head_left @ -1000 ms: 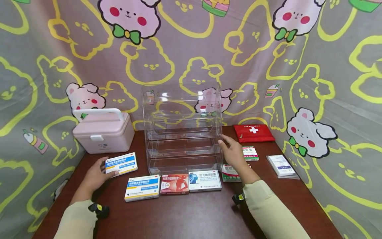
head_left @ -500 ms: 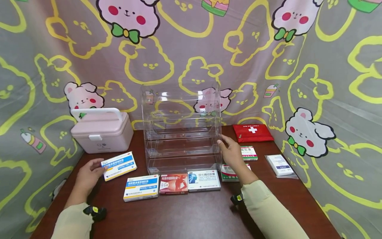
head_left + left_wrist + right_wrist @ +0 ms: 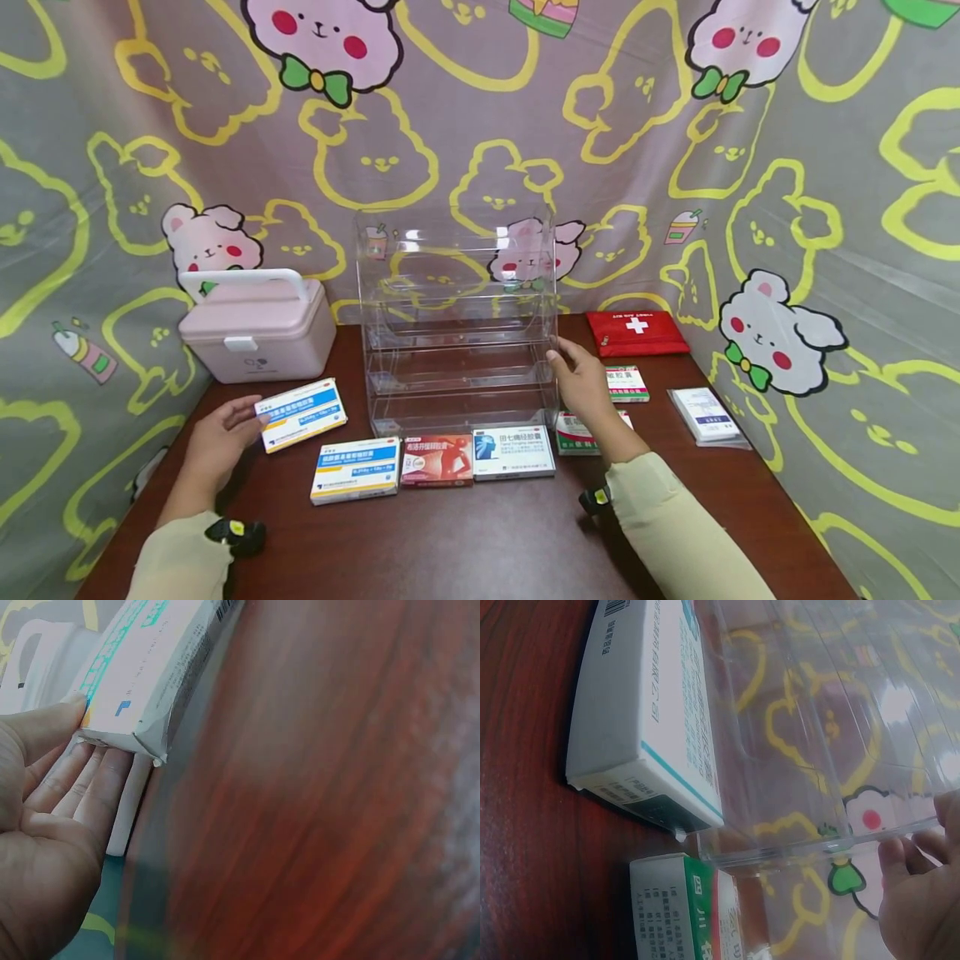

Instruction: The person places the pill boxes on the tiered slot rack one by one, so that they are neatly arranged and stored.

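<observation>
My left hand pinches a white, blue and yellow medicine box at its left end, with the thumb on top and fingers underneath in the left wrist view. A similar medicine box lies in front of it. My right hand holds the right side edge of a clear tiered display rack at mid-table. Before the rack lie a red medicine box and a white medicine box. A green-and-white medicine box lies near the right hand, partly behind the forearm in the head view.
A pink handled case stands at the back left. Toward the back right lies a red first aid pouch, with a white packet nearer on the right. Another green-edged box is partly covered by the right hand. Patterned cloth surrounds the table.
The left hand has shifted its hold left to the box's end, and the box has turned and tilted slightly. My right hand stays at the rack's side.
</observation>
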Motion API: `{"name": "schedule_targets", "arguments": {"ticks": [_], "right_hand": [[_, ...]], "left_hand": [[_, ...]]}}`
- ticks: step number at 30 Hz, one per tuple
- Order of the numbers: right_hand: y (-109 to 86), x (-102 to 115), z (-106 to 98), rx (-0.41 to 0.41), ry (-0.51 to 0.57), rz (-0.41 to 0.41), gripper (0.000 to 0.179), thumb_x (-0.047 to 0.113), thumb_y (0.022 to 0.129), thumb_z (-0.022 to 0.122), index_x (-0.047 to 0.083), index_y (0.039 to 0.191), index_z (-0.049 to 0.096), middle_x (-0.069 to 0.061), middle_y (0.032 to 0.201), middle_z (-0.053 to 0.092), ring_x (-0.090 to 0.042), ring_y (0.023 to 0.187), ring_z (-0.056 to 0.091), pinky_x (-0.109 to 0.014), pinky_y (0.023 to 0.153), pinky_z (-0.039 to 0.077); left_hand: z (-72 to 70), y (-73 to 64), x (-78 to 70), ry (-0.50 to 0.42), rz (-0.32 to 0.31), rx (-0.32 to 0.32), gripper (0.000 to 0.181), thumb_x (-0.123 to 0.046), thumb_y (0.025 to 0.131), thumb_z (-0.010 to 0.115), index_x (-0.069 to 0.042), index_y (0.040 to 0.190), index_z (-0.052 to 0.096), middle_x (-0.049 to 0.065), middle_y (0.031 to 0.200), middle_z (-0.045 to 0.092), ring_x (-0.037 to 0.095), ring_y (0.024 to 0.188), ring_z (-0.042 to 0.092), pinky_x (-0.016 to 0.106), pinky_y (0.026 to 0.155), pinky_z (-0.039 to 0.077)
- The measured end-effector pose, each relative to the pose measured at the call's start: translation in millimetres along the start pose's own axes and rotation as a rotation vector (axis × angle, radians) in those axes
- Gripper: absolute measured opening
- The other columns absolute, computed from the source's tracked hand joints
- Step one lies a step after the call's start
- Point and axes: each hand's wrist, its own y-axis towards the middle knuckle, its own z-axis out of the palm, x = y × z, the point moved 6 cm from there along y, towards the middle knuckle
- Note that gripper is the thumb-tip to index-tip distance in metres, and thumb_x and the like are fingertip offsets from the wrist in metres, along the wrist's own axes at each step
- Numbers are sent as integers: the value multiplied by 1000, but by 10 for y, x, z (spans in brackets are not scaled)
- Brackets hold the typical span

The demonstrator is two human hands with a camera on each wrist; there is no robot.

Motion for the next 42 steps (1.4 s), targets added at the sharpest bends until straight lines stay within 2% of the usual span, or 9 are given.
{"name": "schedule_targets", "arguments": {"ticks": [2,5,9,15,18,20,28,37,42], "right_hand": [[1,-3,3,2,-2,-1,43,20,109,68,2,148,67,-20,145,71,-35,128,69,-54,111,57],[2,-10,7,5,5,2,43,20,109,68,2,148,66,-19,145,71,-34,128,69,-54,110,57],[3,-16,7,2,24,12,42,19,109,68,2,148,67,-19,145,71,-33,128,69,-53,110,57],[-3,-2,-4,-2,51,19,43,18,108,69,2,148,67,-19,146,70,-34,133,67,-54,113,55],[-6,-2,-6,-5,50,24,43,18,109,69,2,148,66,-19,147,69,-35,136,66,-54,115,55],[-8,-7,-5,-10,47,26,43,19,109,69,2,148,67,-19,148,69,-34,135,66,-54,115,55],[-12,-34,5,-8,33,42,45,22,109,69,4,150,66,-18,149,68,-34,133,66,-54,113,55],[-3,-57,7,-10,47,37,45,23,109,69,3,150,66,-19,151,67,-35,142,62,-55,120,51],[2,-61,14,-10,56,39,45,22,109,69,4,150,66,-18,150,67,-34,141,62,-54,120,50]], "left_hand": [[-18,-11,-28,1,-7,-11,60,-17,107,72,7,157,49,28,146,59,-13,94,64,13,81,61],[-50,-37,-99,-29,-19,-34,61,-17,105,74,6,156,50,3,128,70,-12,93,64,12,80,61],[-91,-88,-257,-211,-16,-64,52,-11,102,77,1,149,57,-27,102,68,-9,89,67,12,76,60],[-101,-169,-576,-626,63,-110,37,3,99,76,-16,130,70,-15,103,77,-1,91,74,15,76,64],[-58,-189,-759,-773,103,-133,39,7,99,74,-16,130,74,-8,108,79,3,96,76,17,79,65],[-17,-200,-889,-824,126,-147,43,8,98,73,-13,135,75,-5,112,80,5,99,77,18,82,65],[150,-261,-1456,-842,195,-187,47,9,97,75,-3,142,68,4,121,76,12,105,77,21,86,65],[377,-255,-2192,-760,358,-173,46,9,96,76,0,140,68,7,125,73,13,106,77,22,89,64],[518,-175,-2481,-742,365,-196,46,11,95,75,0,140,69,5,124,73,14,108,75,20,90,63]]}}
